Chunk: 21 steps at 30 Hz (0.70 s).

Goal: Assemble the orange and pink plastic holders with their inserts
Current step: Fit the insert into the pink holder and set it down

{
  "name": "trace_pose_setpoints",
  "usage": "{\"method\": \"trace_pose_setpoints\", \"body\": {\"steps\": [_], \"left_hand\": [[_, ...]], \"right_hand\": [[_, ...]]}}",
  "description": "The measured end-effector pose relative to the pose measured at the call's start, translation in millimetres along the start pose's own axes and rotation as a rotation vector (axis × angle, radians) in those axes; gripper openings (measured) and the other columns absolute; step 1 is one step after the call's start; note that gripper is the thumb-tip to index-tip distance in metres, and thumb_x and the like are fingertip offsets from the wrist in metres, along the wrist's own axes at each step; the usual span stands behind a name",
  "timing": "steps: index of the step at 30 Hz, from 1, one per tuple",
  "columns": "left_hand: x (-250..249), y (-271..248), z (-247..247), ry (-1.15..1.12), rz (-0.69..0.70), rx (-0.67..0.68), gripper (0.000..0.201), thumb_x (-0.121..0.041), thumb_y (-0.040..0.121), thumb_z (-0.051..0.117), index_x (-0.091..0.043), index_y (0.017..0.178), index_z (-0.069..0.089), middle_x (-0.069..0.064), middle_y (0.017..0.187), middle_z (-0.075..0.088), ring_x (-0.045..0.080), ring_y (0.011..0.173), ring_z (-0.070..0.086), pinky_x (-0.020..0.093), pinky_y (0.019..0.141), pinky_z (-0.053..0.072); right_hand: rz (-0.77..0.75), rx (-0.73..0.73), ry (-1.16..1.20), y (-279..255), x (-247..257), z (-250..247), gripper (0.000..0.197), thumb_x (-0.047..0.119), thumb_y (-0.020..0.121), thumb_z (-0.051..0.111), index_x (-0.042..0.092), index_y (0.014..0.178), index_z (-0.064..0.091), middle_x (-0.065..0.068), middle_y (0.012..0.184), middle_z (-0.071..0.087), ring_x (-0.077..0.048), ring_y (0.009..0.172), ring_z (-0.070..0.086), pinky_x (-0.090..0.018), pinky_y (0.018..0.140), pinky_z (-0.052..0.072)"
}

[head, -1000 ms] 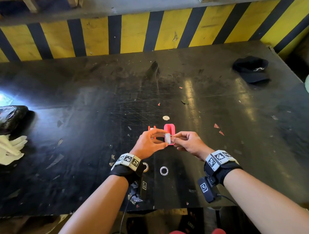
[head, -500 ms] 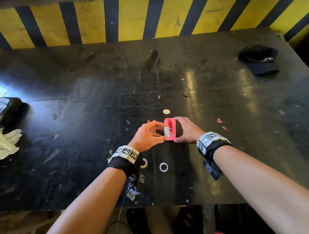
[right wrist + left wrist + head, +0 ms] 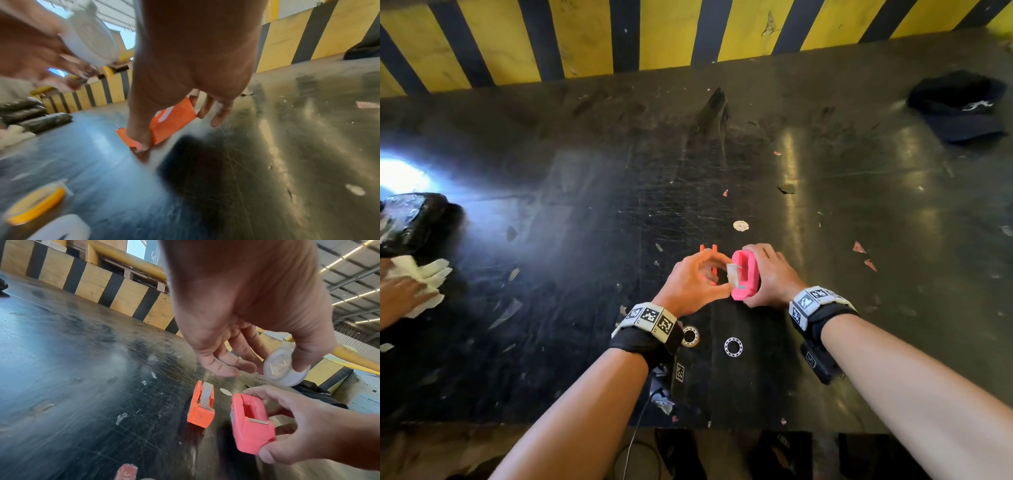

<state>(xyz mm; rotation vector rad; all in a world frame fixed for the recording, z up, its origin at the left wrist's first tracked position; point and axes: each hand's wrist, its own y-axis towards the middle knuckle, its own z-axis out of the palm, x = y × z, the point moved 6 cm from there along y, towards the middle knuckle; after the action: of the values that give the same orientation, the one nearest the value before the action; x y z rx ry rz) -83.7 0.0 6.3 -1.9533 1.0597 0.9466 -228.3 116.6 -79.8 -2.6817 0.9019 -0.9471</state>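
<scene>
Head view: pink holder (image 3: 745, 274) sits on the black table (image 3: 585, 205) near the front edge, between both hands. Right hand (image 3: 770, 274) is wrapped round its right side, fingers curled over the far end, thumb at the near end. Left hand (image 3: 690, 284) is just left of it, thumb and fingers pinching a white tape-roll insert (image 3: 732, 274) against the holder's open top. Orange holder (image 3: 709, 260) stands behind the left hand, mostly hidden by its fingers. Two ring-shaped parts (image 3: 732, 346) lie near the left wrist, one half under the wristband. White gloves (image 3: 417, 277) and another person's hand (image 3: 397, 298) at the left edge, black cap (image 3: 959, 106) far right, scraps scattered over the table

Left wrist view: left hand (image 3: 246, 313) holds the round clear-white insert (image 3: 284, 365) between thumb and fingers, raised above the pink holder (image 3: 252, 423), not touching it here. Holder's slot is empty; right hand (image 3: 298, 426) grips it, thumb on the near corner. Orange holder (image 3: 202, 404) stands just left on the table (image 3: 82, 369), apart from both hands, with a white roll already seated in it

Right wrist view: blurred. Right hand (image 3: 185, 65) reaches down, thumb pressed on a holder that looks orange here (image 3: 172, 120), fingers spread loosely past it. Insert (image 3: 90, 40) shows upper left in the left hand (image 3: 30, 48). Yellow tape roll (image 3: 35, 204) lies near the lower left corner
</scene>
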Motion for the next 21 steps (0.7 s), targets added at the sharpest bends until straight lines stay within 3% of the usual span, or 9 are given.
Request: {"method": "trace_pose_setpoints", "body": {"steps": [6, 9, 14, 21], "left_hand": [[-10.5, 4.4, -4.0, 0.08, 0.076, 0.014, 0.047, -0.029, 0.076, 0.091, -0.027, 0.117, 0.068, -0.011, 0.114, 0.072, 0.0, 0.098, 0.067, 0.02, 0.087, 0.053], [-17.4, 4.9, -5.8, 0.117, 0.114, -0.007, 0.047, -0.028, 0.075, 0.091, -0.03, 0.116, 0.069, -0.013, 0.112, 0.071, 0.009, 0.096, 0.066, 0.033, 0.086, 0.058], [-26.9, 9.1, -10.1, 0.186, 0.136, -0.009, 0.053, -0.03, 0.073, 0.092, -0.031, 0.12, 0.069, -0.005, 0.126, 0.053, 0.013, 0.109, 0.059, 0.03, 0.093, 0.054], [-30.5, 8.5, -9.7, 0.235, 0.135, -0.004, 0.054, -0.031, 0.073, 0.092, -0.034, 0.121, 0.068, -0.005, 0.127, 0.051, 0.013, 0.11, 0.059, 0.035, 0.096, 0.056]], "right_hand": [[-0.15, -0.074, 0.134, -36.8, 27.4, -21.5, 0.118, 0.034, 0.055, 0.095, 0.024, 0.155, 0.033, 0.006, 0.149, 0.035, -0.015, 0.13, 0.05, -0.024, 0.1, 0.041], [-0.165, -0.092, 0.138, -47.4, 39.1, -33.5, 0.117, 0.034, 0.056, 0.095, 0.024, 0.155, 0.033, 0.009, 0.148, 0.035, -0.015, 0.123, 0.055, -0.026, 0.097, 0.045], [-0.184, -0.099, 0.149, -55.1, 47.9, -50.0, 0.116, 0.035, 0.056, 0.096, 0.025, 0.153, 0.034, 0.009, 0.147, 0.035, -0.016, 0.122, 0.056, -0.029, 0.098, 0.048], [-0.207, -0.107, 0.145, -58.8, 53.9, -60.1, 0.114, 0.042, 0.056, 0.095, 0.026, 0.151, 0.034, 0.009, 0.144, 0.036, -0.016, 0.121, 0.054, -0.036, 0.1, 0.053]]}}
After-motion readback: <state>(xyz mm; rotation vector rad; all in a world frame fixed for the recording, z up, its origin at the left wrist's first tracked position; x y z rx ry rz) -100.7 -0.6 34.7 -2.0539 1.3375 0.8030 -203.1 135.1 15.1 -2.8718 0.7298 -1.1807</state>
